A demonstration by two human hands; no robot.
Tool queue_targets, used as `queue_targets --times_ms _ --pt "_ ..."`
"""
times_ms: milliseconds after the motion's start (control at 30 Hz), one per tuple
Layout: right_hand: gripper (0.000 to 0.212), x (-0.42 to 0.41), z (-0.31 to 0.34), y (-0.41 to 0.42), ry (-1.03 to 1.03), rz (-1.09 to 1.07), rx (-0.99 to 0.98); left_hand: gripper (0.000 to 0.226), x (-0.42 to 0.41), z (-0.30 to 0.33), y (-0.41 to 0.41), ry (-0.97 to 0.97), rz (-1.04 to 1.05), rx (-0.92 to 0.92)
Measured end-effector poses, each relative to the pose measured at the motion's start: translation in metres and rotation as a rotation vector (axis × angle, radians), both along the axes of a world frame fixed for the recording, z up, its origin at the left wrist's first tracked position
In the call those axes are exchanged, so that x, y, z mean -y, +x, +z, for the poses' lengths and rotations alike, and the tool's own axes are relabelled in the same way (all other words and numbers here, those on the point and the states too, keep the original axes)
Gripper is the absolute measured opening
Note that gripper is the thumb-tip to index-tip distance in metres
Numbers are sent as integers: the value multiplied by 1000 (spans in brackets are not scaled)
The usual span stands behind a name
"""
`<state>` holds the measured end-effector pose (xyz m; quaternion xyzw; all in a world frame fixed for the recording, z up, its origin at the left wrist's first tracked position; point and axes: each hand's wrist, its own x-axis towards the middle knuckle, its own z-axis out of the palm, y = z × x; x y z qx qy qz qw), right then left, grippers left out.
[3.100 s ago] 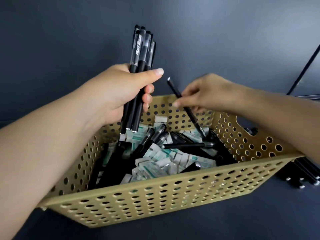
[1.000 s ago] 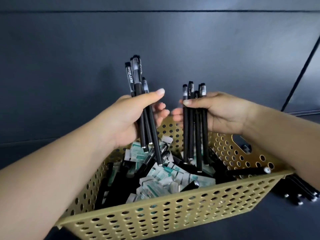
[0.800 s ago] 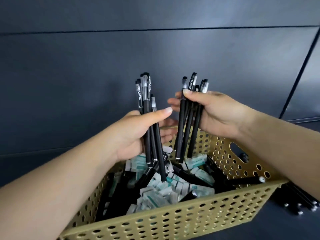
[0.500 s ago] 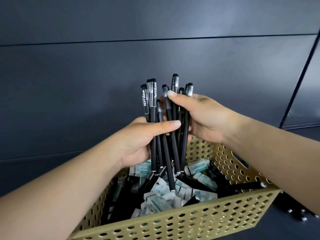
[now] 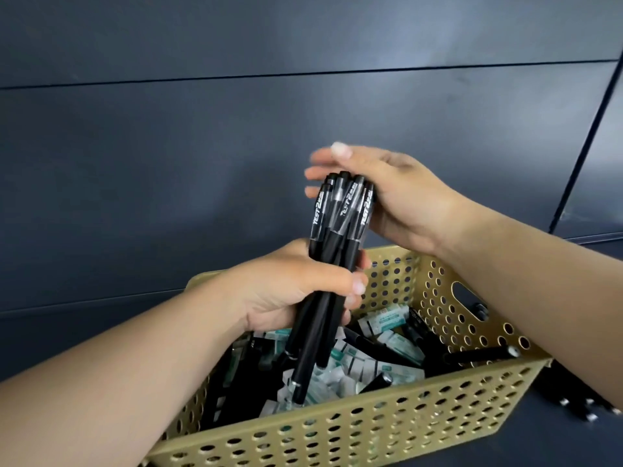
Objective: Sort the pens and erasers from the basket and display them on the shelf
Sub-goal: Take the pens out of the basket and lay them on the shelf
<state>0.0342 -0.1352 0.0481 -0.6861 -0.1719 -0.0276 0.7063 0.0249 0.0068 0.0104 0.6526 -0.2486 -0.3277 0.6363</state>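
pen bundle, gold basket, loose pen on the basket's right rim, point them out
pen bundle (image 5: pixel 340 217), head view, printed caps.
gold basket (image 5: pixel 387 429), head view, front wall.
loose pen (image 5: pixel 478 356), head view, mid barrel.

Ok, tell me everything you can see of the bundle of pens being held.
The bundle of pens is matte black, with clear upper sections printed in white lettering. It stands nearly upright, tips down, over the basket. The left hand grips its middle; the right hand rests flat against its caps.

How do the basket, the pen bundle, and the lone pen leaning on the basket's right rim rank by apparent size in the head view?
1. basket, by far the largest.
2. pen bundle, gripped by the left hand.
3. lone pen, the smallest.
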Motion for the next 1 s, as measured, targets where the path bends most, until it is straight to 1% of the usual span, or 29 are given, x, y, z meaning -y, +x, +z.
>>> queue_targets --times_ms 67,167,200,233,267,333,433,500,567,633,700,767,833,933,1000 --pt "31 1 1 -5 -165 -10 22 15 0 0 1 19 13 -8" --pt "43 4 4 -13 -363 -2 85 15 0 0 2 24 17 6" --pt "40 5 5 -15 -422 -13 112 14 0 0 1 23 19 11" --pt "33 6 5 -14 -456 -25 135 11 0 0 1 21 25 14" --pt "25 6 6 -15 -457 -42 142 8 0 0 0 19 35 15" --pt "15 6 7 -14 -394 -53 143 7 1 2 -1 3 43 12" --pt "10 10 12 -19 -308 -81 215 12 8 15 -8 -3 56 43" --pt "15 16 19 -25 -229 -84 269 20 16 28 -14 53 93 147" --pt "22 28 32 -36 -106 -70 305 14 33 46 -25 66 142 261" --pt "20 47 48 -51 46 -61 334 12 60 62 -40 11 192 338" --pt "15 70 64 -68 158 -64 375 15 93 72 -55 -79 220 381" --pt "12 100 72 -88 178 -45 409 18 132 74 -73 -158 244 382" --pt "21 131 69 -103 159 -14 385 18 167 66 -88 -196 280 367" --pt "37 180 46 -115 84 33 258 17 215 38 -106 -205 376 339" --pt "43 201 23 -119 4 59 179 17 234 13 -114 -166 481 373"
